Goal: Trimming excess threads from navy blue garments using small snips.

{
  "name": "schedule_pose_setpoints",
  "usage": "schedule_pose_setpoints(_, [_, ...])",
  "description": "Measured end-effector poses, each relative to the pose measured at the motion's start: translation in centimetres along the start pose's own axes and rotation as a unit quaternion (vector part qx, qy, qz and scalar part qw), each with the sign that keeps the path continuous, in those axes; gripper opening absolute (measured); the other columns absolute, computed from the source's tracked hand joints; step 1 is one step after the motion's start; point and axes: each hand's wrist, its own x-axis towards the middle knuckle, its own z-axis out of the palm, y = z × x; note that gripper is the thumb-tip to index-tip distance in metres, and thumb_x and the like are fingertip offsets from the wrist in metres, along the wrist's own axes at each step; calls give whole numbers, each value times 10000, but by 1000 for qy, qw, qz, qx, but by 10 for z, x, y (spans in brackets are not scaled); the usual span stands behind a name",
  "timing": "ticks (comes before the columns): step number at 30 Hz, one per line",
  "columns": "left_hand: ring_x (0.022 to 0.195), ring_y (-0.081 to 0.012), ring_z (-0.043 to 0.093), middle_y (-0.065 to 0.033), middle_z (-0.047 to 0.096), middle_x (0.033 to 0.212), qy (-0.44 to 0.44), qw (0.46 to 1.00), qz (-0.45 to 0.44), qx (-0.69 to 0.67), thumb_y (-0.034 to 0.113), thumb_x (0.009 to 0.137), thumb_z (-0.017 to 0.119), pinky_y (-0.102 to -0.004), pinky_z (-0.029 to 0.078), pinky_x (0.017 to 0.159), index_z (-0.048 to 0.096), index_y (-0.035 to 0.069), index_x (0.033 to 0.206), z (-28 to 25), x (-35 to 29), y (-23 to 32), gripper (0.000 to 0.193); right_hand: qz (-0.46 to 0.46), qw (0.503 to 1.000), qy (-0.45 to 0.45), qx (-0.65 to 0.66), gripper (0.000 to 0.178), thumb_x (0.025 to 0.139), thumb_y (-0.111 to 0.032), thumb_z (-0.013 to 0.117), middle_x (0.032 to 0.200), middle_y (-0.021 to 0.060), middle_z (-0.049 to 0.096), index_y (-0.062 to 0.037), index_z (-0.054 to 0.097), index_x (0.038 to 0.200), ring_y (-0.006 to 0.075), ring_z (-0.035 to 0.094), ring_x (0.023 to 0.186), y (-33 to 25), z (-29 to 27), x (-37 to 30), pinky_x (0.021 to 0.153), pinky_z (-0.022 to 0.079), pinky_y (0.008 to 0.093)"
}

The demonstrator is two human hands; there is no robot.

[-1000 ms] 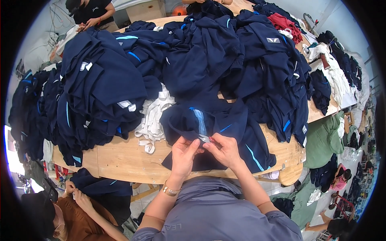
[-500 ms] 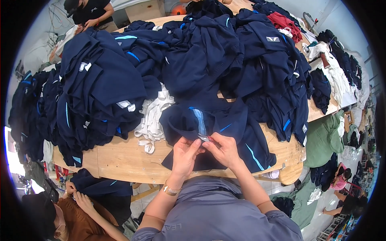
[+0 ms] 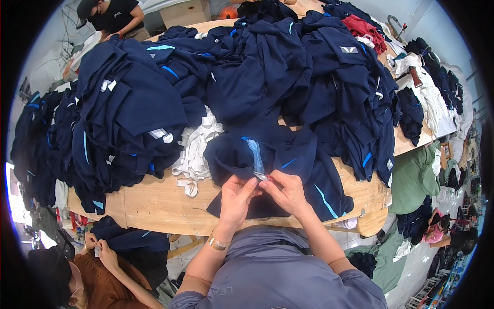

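A navy garment (image 3: 303, 154) with light blue strips lies spread at the table's near edge. My left hand (image 3: 237, 198) pinches its opening beside a light blue strip (image 3: 253, 152). Small thread snips (image 3: 261, 176) with silver blades and a red handle sit in my right hand (image 3: 286, 191), its fingers closed round them. The blades rest at the lower end of the strip, close to my left fingertips. Both hands nearly meet there, and the exact cutting point is too small to make out.
Big heaps of navy garments (image 3: 131, 98) cover the wooden table (image 3: 164, 206). White straps (image 3: 198, 152) lie left of my hands, and a red cloth (image 3: 364, 32) at the far right. One co-worker (image 3: 110, 278) sits at lower left; another (image 3: 121, 18) stands across the table.
My hands, the snips and the garment stay almost in place. The co-worker across the table has leaned down slightly, and the seated one's hands have shifted.
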Motion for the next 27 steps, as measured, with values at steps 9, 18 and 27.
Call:
schedule_pose_setpoints(9, [785,-113,594,-45,606,901,-9,1000,7,27,59,867,582,-253,520,671,548,35,1016,-1,0,1,154,1,1000,-1,1,354,807,-317,654,508,105,489,-41,510,640,247,466,413,-1,-1,0,408,342,305])
schedule_pose_setpoints(18, [771,-113,619,-45,634,892,14,998,-32,-49,96,890,553,-269,534,664,557,62,977,1,0,6,93,121,976,64,167,309,869,-251,602,537,-22,380,-9,497,709,37,320,534,14,2,-4,442,277,231])
schedule_pose_setpoints(27, [859,-161,616,-74,629,949,29,995,-30,-85,120,904,534,-299,522,746,547,50,997,-1,1,6,116,36,997,68,7,317,812,-274,666,528,57,454,-27,500,701,146,429,432,3,-1,-7,430,340,268])
